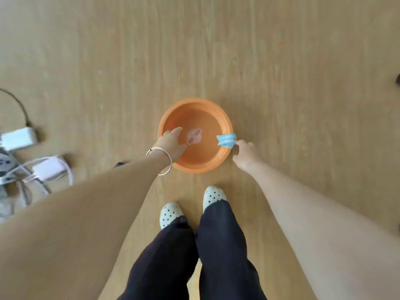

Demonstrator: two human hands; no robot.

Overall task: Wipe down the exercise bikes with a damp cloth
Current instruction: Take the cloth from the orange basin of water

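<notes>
Below, round orange plastic basin (195, 102) on pale wooden floor (281, 61); left hand (171, 144) reaches inside, fingers relaxed, straight; right hand (245, 155) pinches light blue cloth (226, 140) at right rim. White chargers (19, 138), cables (17, 102) at floor's left edge.

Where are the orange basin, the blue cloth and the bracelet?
orange basin (195, 102): head view, far rim.
blue cloth (226, 140): head view, middle of its folds.
bracelet (160, 149): head view, upper band across the wrist.
</notes>
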